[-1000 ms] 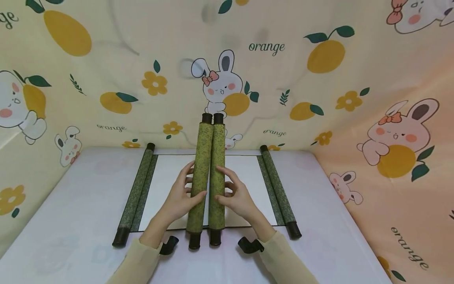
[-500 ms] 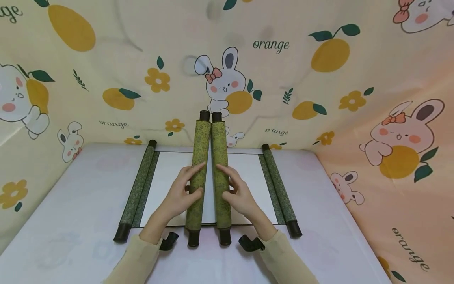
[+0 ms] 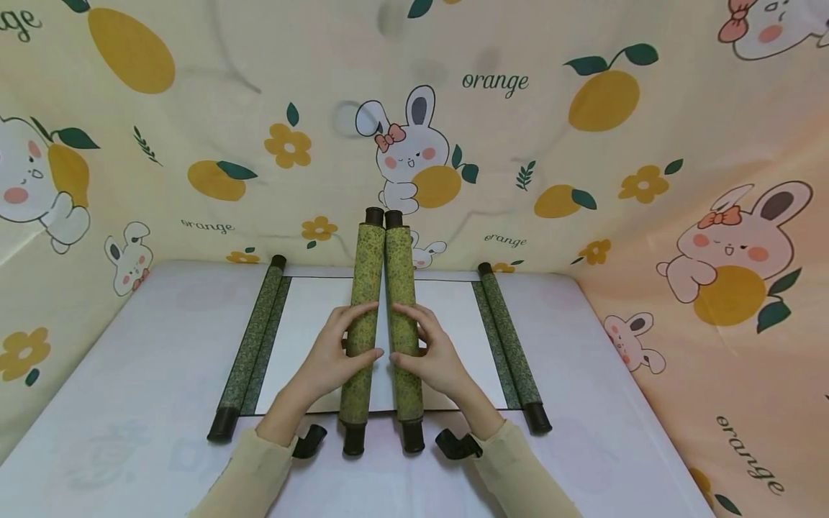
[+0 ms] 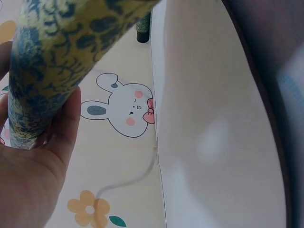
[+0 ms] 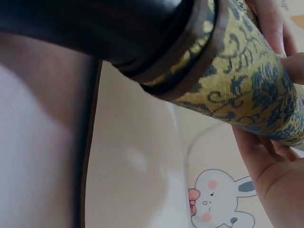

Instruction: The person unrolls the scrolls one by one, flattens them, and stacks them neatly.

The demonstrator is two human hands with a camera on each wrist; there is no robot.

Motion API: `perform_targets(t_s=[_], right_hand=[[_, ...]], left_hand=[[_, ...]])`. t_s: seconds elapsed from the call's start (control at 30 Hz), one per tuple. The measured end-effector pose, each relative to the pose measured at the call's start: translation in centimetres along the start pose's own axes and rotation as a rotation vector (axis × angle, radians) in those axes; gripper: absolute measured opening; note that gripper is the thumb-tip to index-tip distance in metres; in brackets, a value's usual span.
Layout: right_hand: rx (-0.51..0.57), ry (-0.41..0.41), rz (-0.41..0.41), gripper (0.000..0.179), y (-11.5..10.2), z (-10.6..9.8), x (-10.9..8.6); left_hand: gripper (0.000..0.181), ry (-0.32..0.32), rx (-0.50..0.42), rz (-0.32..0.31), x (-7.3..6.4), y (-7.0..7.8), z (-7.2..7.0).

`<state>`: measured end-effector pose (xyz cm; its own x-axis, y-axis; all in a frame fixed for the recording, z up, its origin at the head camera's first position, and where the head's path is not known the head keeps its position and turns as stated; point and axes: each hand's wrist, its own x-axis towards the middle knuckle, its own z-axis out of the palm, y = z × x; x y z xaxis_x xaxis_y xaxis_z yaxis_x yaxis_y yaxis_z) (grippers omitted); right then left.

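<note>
My left hand [image 3: 330, 356] grips a rolled scroll [image 3: 365, 266] in yellow-green patterned cloth, its thumb and fingers around the middle. A second, similar rolled scroll [image 3: 401, 277] is held the same way by my right hand [image 3: 437, 356]. The left wrist view shows the blue pattern on the left scroll [image 4: 52, 57]; in the right wrist view a dark end knob [image 5: 118, 28] fills the near end. Both rolls tilt up at the far end, tops close together and lower ends apart. Behind them lies an open scroll [image 3: 307, 316] with a white sheet, partly hidden by my hands.
Dark green rollers with black ends, one on the left [image 3: 252, 342] and one on the right [image 3: 512, 342], edge the open scroll on the white table [image 3: 155, 360]. A patterned cloth [image 3: 492, 158] with rabbits and oranges rises behind. Black wrist cameras [image 3: 458, 444] sit below both hands.
The right roll's lower end has moved to the right, widening the gap between the two rolls. My fingers lifted and spread, then closed around the rolls again. The open scroll stays put.
</note>
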<state>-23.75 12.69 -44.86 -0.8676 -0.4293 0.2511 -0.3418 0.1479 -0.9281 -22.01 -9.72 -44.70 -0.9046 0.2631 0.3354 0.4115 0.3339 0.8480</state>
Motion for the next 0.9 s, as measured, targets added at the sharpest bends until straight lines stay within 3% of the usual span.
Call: perform_targets(t_s=[0.33, 0.9], right_hand=[[-0.05, 0.01, -0.038, 0.074, 0.2, -0.5, 0.0], [0.003, 0.017, -0.01, 0.08, 0.1, -1.3, 0.0]], left_hand=[[0.074, 0.015, 0.064, 0.075, -0.1, -0.5, -0.7], [0.063, 0.011, -0.006, 0.03, -0.1, -0.6, -1.7]])
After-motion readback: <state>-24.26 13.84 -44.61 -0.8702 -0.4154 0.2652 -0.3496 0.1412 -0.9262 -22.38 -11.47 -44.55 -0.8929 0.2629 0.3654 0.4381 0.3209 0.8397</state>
